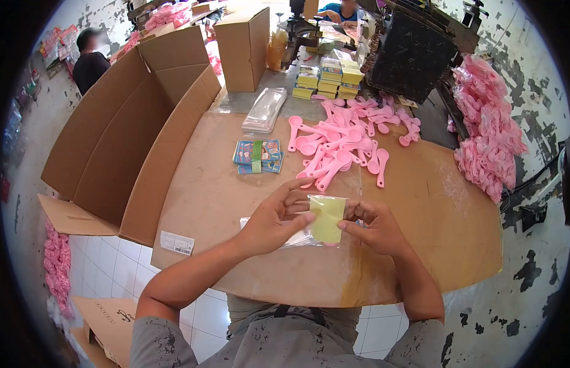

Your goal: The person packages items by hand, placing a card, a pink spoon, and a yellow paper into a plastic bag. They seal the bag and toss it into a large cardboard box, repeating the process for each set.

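Note:
A yellow card (327, 216) sits in a clear plastic bag (328, 245) above the table's near edge. My left hand (274, 219) grips the bag's left side, thumb in front and fingers partly spread behind it. At the right edge, my right hand (379, 228) pinches the bag between thumb and fingers. Under the left hand lie more clear bags (244, 222), partly hidden. Beyond the hands is a loose pile of pink plastic spoons (334, 144). Blue printed cards (244, 157), bundled with a green band, lie to the left of the spoons.
A stack of clear bags (265, 110) lies farther back, near piles of yellow and blue card packs (330, 76). A large open carton (135, 178) stands left. Bagged pink items (488, 129) hang over the right side. Two other people (91, 69) are in the background.

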